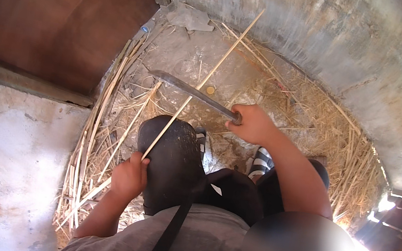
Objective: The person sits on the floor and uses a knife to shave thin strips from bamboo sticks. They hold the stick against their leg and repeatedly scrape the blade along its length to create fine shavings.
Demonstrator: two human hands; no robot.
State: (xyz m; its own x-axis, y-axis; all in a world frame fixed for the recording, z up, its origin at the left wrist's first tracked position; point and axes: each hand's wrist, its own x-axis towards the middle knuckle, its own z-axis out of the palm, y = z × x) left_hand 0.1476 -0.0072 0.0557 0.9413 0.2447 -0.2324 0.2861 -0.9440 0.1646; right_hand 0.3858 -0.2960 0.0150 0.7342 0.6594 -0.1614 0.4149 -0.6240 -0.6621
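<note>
My left hand [129,176] is closed around the near end of a long, thin, pale strip [224,59] that looks like split bamboo. The strip slants up and away to the right, passing over a dark pad or cloth [171,144] on my left thigh. In my right hand [253,124] is the handle end of a long machete-like knife [181,85], its grip mostly covered by my fingers. The dark blade points left and crosses the strip about midway. Whether blade and strip touch, I cannot tell.
Long pale strips [106,96] lie in a bundle along the left wall, beside a brown door panel [66,17]. Fibrous shavings [326,123] and more strips cover the ground at right, along a stained wall [329,35]. A small yellowish disc [210,90] lies ahead.
</note>
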